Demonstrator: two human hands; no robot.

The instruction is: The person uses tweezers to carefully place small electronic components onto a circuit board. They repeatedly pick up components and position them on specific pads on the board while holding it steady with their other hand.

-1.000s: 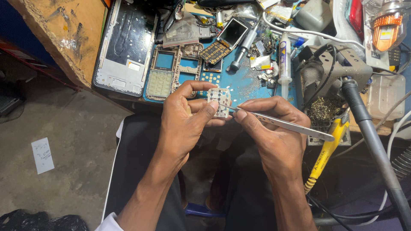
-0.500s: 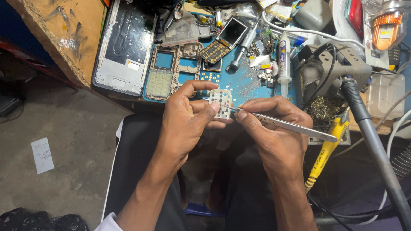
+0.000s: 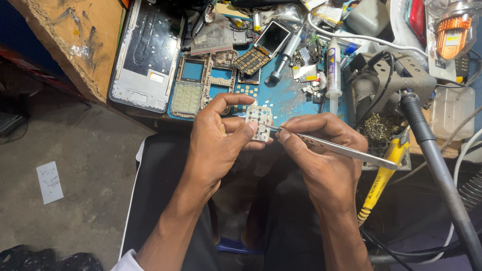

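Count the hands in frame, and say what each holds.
2. The left hand pinches a small white keypad board. The right hand grips slim metal tweezers, tip touching that board. None others visible.

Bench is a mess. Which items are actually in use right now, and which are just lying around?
In use:
left hand pinching small white keypad part
right hand holding metal tweezers, tip at that part

Lying about:
phone back frame
syringe tube
yellow-handled tool

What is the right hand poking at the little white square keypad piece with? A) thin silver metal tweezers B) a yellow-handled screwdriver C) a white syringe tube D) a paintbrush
A: the right hand pinches thin silver metal tweezers, their tip touching the small white square keypad piece held by the left hand.
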